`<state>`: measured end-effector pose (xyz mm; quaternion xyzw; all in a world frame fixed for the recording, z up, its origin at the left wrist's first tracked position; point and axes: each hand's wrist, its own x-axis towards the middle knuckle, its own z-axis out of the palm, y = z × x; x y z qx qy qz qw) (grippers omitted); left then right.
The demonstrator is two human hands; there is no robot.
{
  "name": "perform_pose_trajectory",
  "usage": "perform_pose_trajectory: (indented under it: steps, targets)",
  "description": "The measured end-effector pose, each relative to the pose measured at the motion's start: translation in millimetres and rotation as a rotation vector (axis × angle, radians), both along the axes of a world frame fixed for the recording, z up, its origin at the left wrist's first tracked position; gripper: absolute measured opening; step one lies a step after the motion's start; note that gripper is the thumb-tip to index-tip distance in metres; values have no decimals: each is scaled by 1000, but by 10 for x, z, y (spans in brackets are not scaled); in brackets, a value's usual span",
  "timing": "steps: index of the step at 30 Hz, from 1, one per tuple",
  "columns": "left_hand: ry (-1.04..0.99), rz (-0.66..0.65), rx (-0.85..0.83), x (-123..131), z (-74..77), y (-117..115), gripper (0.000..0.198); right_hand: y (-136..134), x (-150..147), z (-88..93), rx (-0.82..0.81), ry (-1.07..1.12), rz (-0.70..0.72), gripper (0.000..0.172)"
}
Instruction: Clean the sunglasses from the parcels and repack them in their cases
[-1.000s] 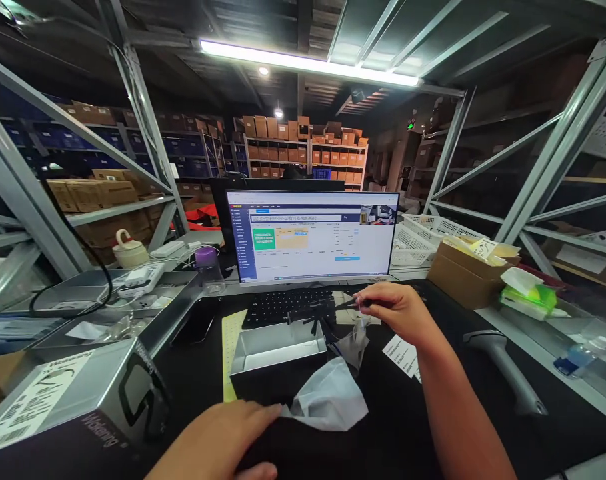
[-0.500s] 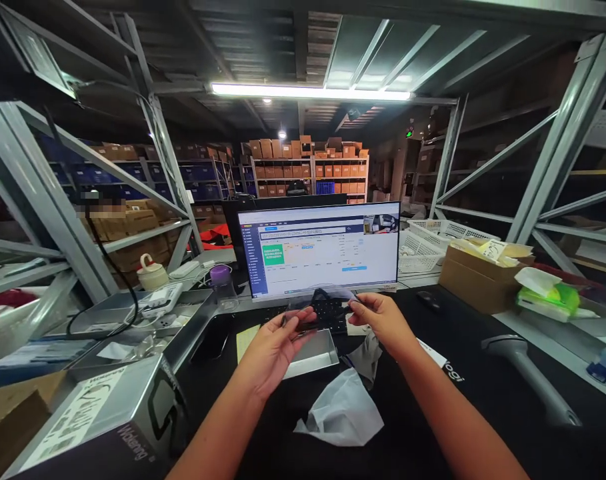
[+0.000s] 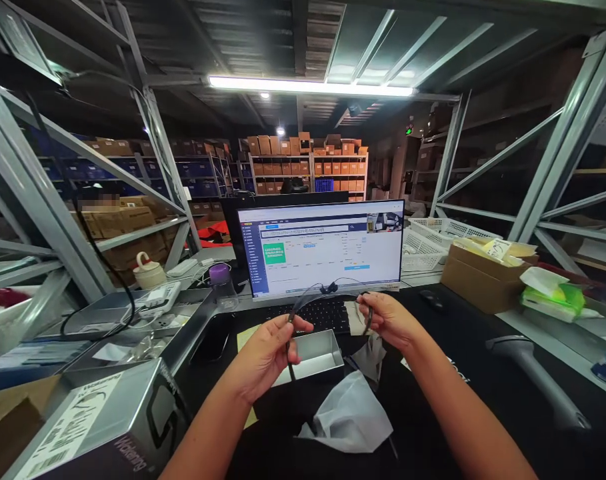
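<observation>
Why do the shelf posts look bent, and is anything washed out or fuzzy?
Head view: the wide lens bows the grey steel shelf posts at the edges; the long ceiling tube light glares white; a blurred patch masks a brown cardboard box.

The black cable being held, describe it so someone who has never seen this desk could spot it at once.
Find the lit monitor on the desk. Just below its bottom edge, the left hand and right hand pinch a thin black cable arching between them. Unlike the open grey box and crumpled white bag beneath, it is held off the desk.
</observation>
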<state>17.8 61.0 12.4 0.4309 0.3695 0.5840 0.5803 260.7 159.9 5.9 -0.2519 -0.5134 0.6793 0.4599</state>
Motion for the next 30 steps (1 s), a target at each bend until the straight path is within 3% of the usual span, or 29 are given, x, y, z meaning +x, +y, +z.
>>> perform_pose_trajectory:
  steps: [6, 9, 11, 13, 15, 18, 21, 26, 30]
  targets:
    - [114, -117, -36, 4, -60, 53, 36, 1, 310, 122, 40, -68, 45, 41]
    - [174, -140, -39, -7, -66, 67, 32, -79, 417, 188, 203, -226, 25, 37]
    - [212, -133, -11, -26, -77, 63, 32, -166, 428, 226, 359, -335, -75, 32]
    - [262, -60, 85, -46, -93, 45, 53, -265, 400, 256, 535, -425, -229, 26]
    - [342, 62, 234, -64, -100, 6, 89, -351, 354, 276, 763, -515, -367, 19]
    - [478, 186, 356, -67, -61, -81, 113, -425, 270, 280, 1062, -609, -416, 17]
    - [576, 238, 316, -13, 19, -152, 98, -443, 175, 253, 1218, -622, -371, 20]
    - [806, 299, 341, 88, 71, -167, 40, -468, 91, 218, 1308, -575, -346, 21]
    - [894, 316, 316, 101, 34, -172, 35, -443, 128, 212, 1246, -576, -312, 14]
